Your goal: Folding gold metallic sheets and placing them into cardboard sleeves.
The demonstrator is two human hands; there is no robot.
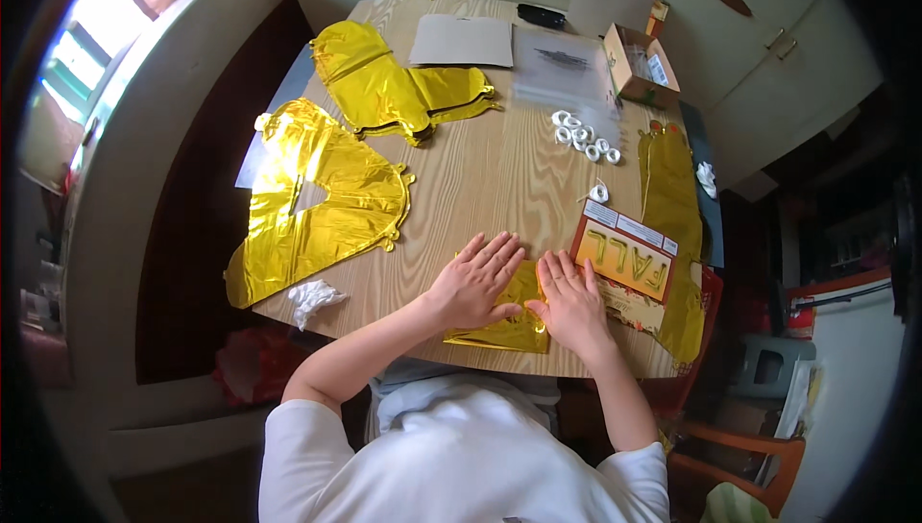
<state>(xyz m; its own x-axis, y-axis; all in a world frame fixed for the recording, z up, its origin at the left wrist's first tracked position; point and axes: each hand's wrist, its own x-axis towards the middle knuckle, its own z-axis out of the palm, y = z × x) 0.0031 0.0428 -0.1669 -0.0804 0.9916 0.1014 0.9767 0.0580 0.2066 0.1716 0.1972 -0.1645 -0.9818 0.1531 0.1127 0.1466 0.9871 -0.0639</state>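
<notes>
Both palms press on a folded gold foil balloon [499,337] at the table's near edge. My left hand [477,278] lies flat over its left and upper part, fingers stretched out. My right hand [573,300] rests along its right side, fingers extended and its thumb near the left one. Just right of that hand is a printed card [629,254] with balloon letters pictured on it. Flat gold foil balloons lie at the left [327,206], the far left [394,81] and along the right edge [669,196]. The foil under my palms is partly hidden.
White ribbon rolls [579,135] cluster at the right, one roll [599,193] apart. Beyond are clear plastic bags [567,72], a grey-white sheet [463,40], an open cardboard box [642,64] and a black tray [541,15]. Crumpled white tissue [314,302] sits at the left edge.
</notes>
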